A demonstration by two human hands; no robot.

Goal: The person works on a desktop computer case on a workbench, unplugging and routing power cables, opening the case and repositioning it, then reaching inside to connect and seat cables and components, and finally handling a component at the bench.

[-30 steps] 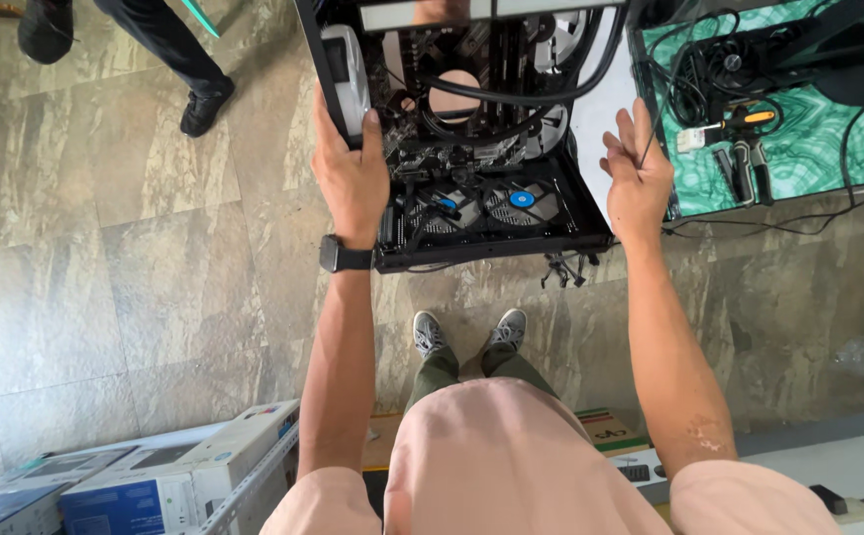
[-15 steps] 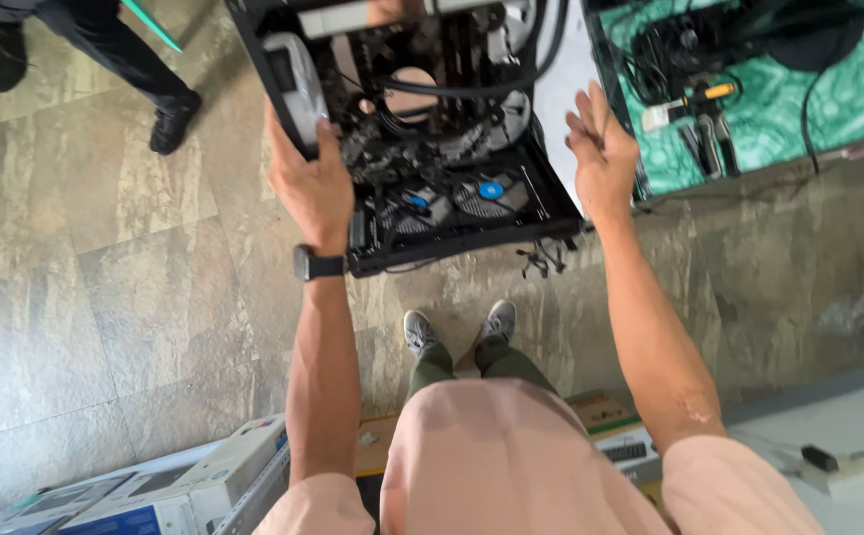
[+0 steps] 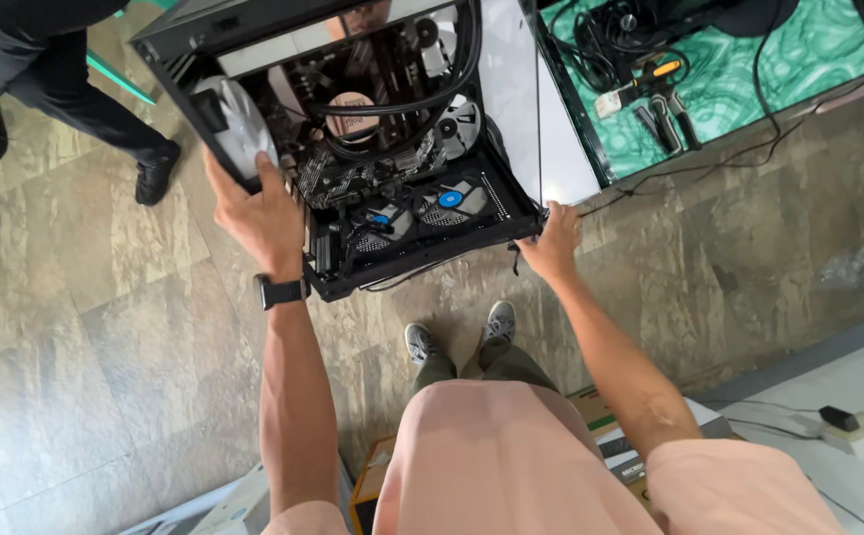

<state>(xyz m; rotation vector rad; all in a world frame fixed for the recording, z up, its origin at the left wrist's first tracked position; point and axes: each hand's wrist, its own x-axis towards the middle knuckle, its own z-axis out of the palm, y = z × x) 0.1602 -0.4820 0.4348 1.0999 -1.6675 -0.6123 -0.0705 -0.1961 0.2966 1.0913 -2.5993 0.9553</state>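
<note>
At the frame's upper middle I hold the open computer case (image 3: 372,149) over the floor (image 3: 85,327), left hand (image 3: 258,213) fingers clamped on its left edge, right hand (image 3: 554,241) fingers hooked under its lower right corner, steadying its weight.

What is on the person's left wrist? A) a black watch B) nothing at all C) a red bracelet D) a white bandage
A: a black watch wraps the wrist just below the left hand, which grips the side of the open computer case.
</note>
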